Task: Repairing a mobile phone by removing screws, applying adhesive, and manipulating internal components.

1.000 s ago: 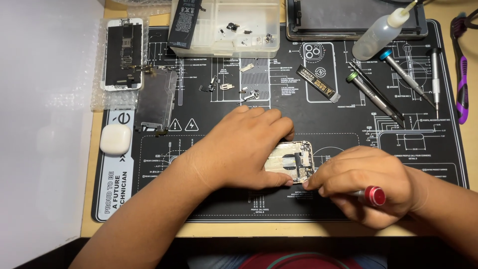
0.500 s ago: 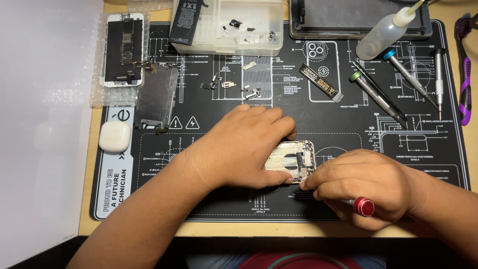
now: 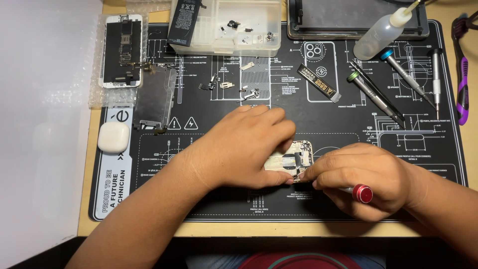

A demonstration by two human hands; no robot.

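Observation:
An opened phone chassis (image 3: 295, 155) lies on the black printed repair mat (image 3: 209, 144), its inner parts facing up. My left hand (image 3: 244, 147) lies over the chassis's left part and presses it down, hiding most of it. Fingers of my right hand (image 3: 366, 177) grip a screwdriver with a red end cap (image 3: 362, 193), and its fingertips meet the chassis's lower right corner. The driver's tip is hidden under my fingers.
A clear parts tray (image 3: 234, 25) holding a battery and small pieces sits at the back. A phone screen (image 3: 121, 50), a metal shield plate (image 3: 155, 97) and a white earbud case (image 3: 113, 137) lie left. Several screwdrivers (image 3: 378, 97), a squeeze bottle (image 3: 383, 32) and tweezers (image 3: 462, 74) lie right.
My right hand has shifted slightly with the screwdriver, its red cap moving lower and a bit left. My left hand stays on the chassis.

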